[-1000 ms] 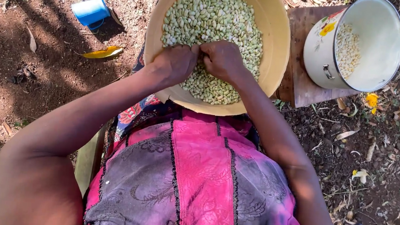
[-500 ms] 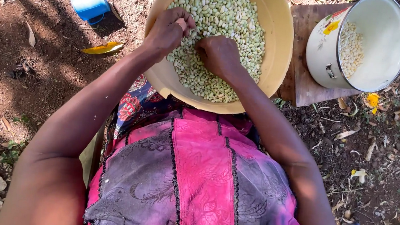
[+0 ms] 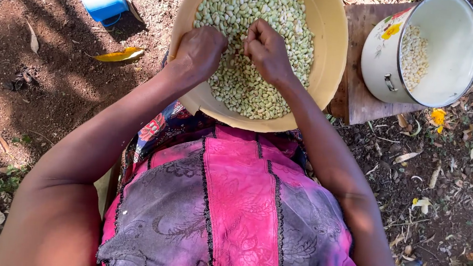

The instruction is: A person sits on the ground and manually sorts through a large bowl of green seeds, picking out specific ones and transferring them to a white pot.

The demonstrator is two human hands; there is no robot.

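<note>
At the bottom of the frame, a pink and purple patterned dress (image 3: 228, 219) is filling the lap area, and both bare arms are reaching up from the lower corners toward the upper middle. The left hand (image 3: 199, 51) is curling loosely, knuckles up, and is resting on the near left rim of the yellow basin (image 3: 328, 49) with its fingertips dipping into the pale green beans (image 3: 246, 88); whether it is pinching any bean cannot be told. The right hand (image 3: 267, 49) is closing into a loose fist just beside the left, its fingers bunching together over the beans in the middle of the basin, seemingly pinching something small, though what is hidden. The basin is sitting against the lap at the upper middle, and the beans are heaped across most of its floor.

Compared with half a second ago, both hands are sitting closer together and nearer the basin's centre, and the left hand has dropped from the far left rim.

Farther out, at the upper right, a white enamel pot (image 3: 429, 53) holding a small pile of paler beans is standing on a wooden board (image 3: 355, 98). At the upper left, a blue cup (image 3: 104, 4) is lying on the bare soil beside a yellow leaf (image 3: 119, 55).
</note>
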